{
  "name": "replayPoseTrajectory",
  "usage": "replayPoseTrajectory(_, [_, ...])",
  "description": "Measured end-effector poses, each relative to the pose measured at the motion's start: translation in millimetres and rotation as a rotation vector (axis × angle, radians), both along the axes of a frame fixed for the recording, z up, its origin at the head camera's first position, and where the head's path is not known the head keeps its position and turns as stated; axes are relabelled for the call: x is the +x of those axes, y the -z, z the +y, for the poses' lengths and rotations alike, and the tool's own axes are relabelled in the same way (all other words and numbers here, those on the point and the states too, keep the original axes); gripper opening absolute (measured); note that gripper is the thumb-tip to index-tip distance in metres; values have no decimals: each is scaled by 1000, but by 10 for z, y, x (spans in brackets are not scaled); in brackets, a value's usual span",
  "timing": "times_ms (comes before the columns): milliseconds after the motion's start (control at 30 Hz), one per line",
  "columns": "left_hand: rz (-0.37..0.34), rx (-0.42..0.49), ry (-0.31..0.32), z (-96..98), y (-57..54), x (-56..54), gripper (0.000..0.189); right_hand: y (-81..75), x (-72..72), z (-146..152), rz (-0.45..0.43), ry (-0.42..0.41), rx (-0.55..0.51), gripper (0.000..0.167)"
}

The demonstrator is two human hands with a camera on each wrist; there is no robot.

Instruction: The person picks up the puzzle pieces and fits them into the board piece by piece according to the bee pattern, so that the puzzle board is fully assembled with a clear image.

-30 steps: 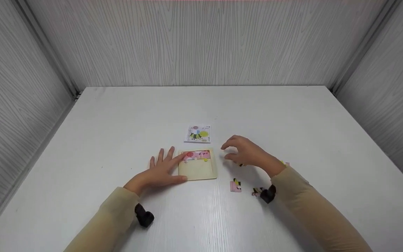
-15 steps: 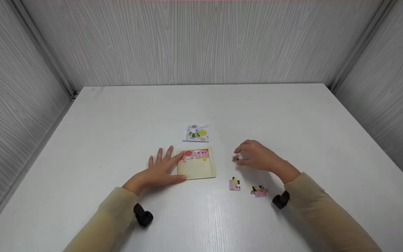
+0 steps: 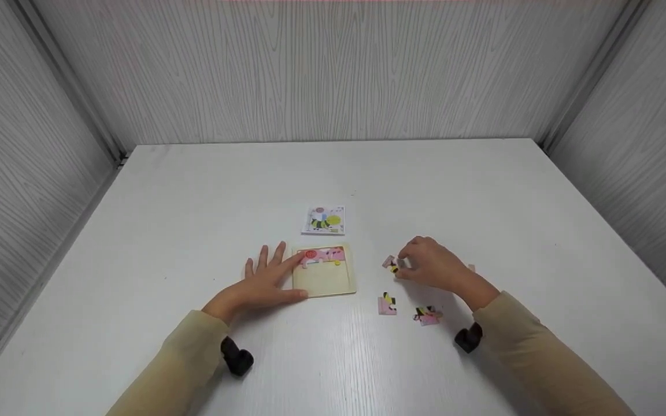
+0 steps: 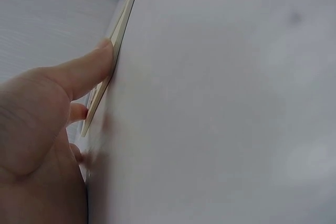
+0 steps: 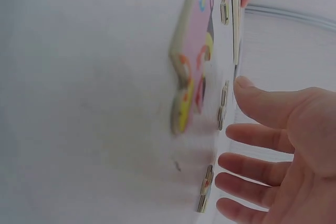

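Note:
My left hand (image 3: 266, 286) lies spread at the left side of a square wooden puzzle tray (image 3: 324, 283). Its index finger rests over the tray's upper left, and its thumb touches the lower left corner; the left wrist view shows that thumb (image 4: 92, 66) against the tray's edge. Pink puzzle pieces (image 3: 330, 254) fill the tray's top row. My right hand (image 3: 434, 263) hovers beside a pink, black and yellow puzzle piece (image 3: 391, 264) right of the tray. In the right wrist view, its thumb and fingers are apart, with that piece (image 5: 223, 106) lying by the fingertips.
Two loose pieces, one pink and yellow (image 3: 387, 306) and one pink and black (image 3: 429, 316), lie nearer the front. Another piece (image 3: 472, 268) shows partly behind the right hand. A picture card (image 3: 324, 221) with a bee lies beyond the tray. Grained walls enclose the white table (image 3: 252, 179).
My right hand has moved right, away from the tray. The piece by its fingers, mostly covered before, now shows on the table. My left hand has stayed on the tray.

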State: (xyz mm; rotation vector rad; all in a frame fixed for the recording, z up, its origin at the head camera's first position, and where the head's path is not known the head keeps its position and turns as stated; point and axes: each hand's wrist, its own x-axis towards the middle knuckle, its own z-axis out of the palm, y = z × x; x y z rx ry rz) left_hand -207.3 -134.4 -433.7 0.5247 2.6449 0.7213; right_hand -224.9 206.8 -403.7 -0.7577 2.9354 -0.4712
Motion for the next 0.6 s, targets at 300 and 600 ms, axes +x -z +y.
replayPoseTrajectory(300, [4, 4, 2, -5, -16, 13, 86, 1, 33, -55, -14, 59, 21, 25])
replayPoseTrajectory(600, [9, 11, 8, 2, -32, 22, 85, 20, 1, -52, -15, 69, 29, 23])
